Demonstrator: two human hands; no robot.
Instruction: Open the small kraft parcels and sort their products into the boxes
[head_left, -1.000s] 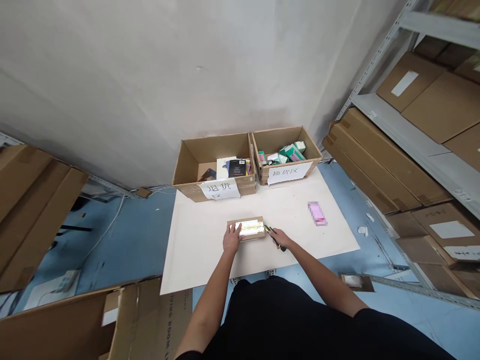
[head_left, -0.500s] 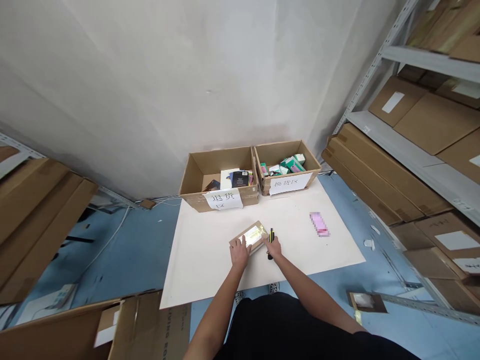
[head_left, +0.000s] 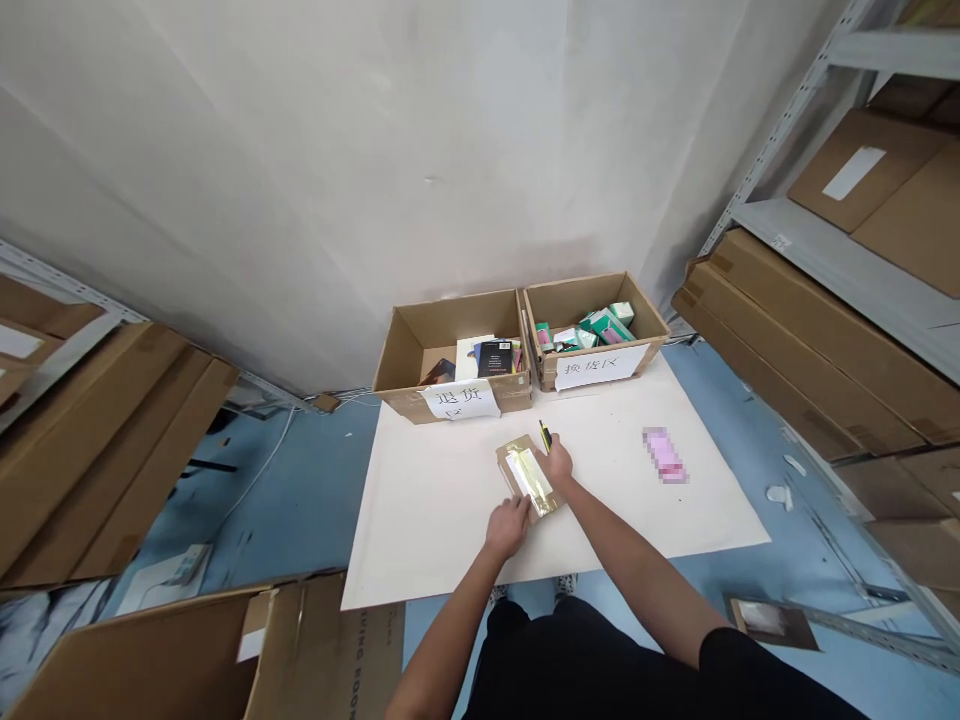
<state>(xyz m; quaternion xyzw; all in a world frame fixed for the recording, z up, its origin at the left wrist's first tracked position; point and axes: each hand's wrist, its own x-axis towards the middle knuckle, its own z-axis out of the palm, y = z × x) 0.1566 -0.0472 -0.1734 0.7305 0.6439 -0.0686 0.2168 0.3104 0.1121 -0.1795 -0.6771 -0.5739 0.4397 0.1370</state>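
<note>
A small flat cardboard parcel (head_left: 514, 455) lies on the white tabletop (head_left: 427, 500), with a white label and shiny clear tape on its upper face. My left hand (head_left: 510, 525) grips its near left corner, fingers resting on the edge. In my right hand (head_left: 557, 463) is a black and yellow utility knife (head_left: 544, 435), pointing away from me; the fist is closed round its handle. That hand sits at the parcel's right side. Whether the blade is out I cannot tell.
Behind the parcel stand a left carton (head_left: 405, 400) with books and a right carton (head_left: 652, 345) with small green boxes, both with handwritten paper signs. A blurred pink item (head_left: 664, 455) lies to the right. Shelves of cartons (head_left: 817, 350) flank the table, and a large open carton (head_left: 322, 650) is near left.
The parcel has been turned clockwise, its long side now running toward me. My left hand has shifted from its left front to its near corner. The view has swung slightly left.
</note>
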